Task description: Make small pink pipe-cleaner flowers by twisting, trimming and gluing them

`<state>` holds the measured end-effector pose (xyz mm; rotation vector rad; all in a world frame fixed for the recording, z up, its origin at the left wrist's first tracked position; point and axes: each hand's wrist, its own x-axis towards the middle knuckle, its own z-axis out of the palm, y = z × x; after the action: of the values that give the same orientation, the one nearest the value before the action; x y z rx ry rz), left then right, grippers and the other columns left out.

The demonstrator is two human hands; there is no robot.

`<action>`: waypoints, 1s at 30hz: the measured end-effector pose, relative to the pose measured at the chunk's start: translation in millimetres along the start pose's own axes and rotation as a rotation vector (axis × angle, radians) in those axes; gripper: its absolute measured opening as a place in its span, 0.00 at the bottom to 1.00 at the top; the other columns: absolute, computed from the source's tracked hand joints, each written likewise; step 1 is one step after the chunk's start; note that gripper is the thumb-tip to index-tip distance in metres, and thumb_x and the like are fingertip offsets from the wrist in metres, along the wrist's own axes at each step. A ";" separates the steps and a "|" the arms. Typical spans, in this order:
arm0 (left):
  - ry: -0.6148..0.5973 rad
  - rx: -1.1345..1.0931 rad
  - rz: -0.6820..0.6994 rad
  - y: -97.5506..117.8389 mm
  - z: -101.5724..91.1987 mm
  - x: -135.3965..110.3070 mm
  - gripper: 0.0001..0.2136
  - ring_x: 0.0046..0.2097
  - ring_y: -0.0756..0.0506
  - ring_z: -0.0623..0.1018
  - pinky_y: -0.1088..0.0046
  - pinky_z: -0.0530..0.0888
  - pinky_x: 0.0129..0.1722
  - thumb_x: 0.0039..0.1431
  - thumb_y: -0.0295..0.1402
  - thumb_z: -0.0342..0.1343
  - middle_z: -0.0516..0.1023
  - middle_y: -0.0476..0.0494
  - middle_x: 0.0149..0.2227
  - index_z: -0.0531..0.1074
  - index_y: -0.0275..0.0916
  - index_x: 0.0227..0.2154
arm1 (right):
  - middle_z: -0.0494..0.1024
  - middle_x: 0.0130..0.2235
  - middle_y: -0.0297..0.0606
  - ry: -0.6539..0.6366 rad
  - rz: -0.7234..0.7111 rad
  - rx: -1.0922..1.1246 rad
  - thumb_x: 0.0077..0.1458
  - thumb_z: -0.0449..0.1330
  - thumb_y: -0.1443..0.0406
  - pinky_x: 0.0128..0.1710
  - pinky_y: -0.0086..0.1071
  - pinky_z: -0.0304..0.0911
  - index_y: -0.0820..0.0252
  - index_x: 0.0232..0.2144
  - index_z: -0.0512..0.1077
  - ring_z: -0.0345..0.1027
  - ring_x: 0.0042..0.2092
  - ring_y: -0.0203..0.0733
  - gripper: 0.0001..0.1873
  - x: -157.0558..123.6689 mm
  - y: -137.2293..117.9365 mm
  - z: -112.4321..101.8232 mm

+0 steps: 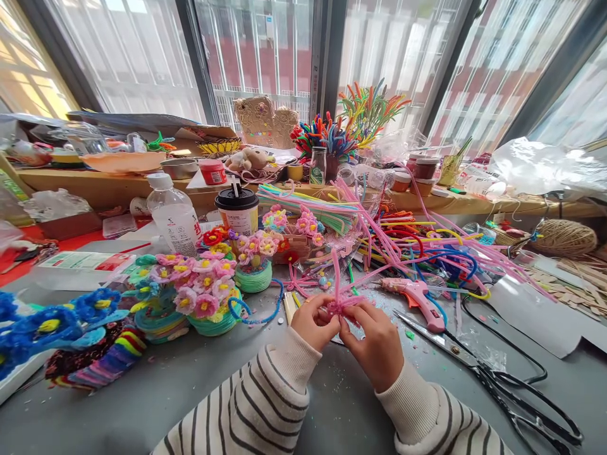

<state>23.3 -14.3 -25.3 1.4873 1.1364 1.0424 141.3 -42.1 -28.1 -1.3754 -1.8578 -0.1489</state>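
Both my hands meet at the middle of the grey table, pinching a small pink pipe-cleaner flower (340, 305) whose loose pink ends stick up. My left hand (313, 323) is closed on its left side, my right hand (374, 341) closed on its right side. Both wrists wear striped sleeves. A pink glue gun (417, 297) lies just right of my hands and black scissors (497, 376) lie further right.
Finished pipe-cleaner flower baskets (208, 297) and blue flowers (47, 325) fill the left. A heap of coloured pipe cleaners (408, 243), a lidded cup (237, 212), a plastic bottle (173, 215), a twine ball (564, 237) and a cluttered window shelf (118, 183) lie behind.
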 end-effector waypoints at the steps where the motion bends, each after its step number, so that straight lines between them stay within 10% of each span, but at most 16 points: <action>1: 0.002 -0.019 -0.013 0.7 0.4 -0.2 0.12 0.20 0.54 0.67 0.80 0.65 0.19 0.36 0.28 0.50 0.67 0.52 0.20 0.66 0.34 0.29 | 0.69 0.23 0.36 0.001 0.002 -0.001 0.45 0.52 0.67 0.27 0.29 0.56 0.62 0.24 0.68 0.61 0.26 0.36 0.06 -0.5 -0.5 0.0; 30: -0.012 -0.142 -0.033 5.3 -0.5 0.5 0.11 0.25 0.52 0.69 0.77 0.67 0.27 0.38 0.32 0.55 0.69 0.48 0.25 0.66 0.34 0.27 | 0.68 0.26 0.36 -0.067 0.067 0.200 0.44 0.50 0.70 0.27 0.28 0.59 0.61 0.26 0.65 0.62 0.28 0.36 0.05 1.2 2.2 -0.9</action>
<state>23.8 -14.2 -20.0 1.3574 1.0529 1.0674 143.5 -40.8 -27.5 -1.3148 -1.8246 0.1150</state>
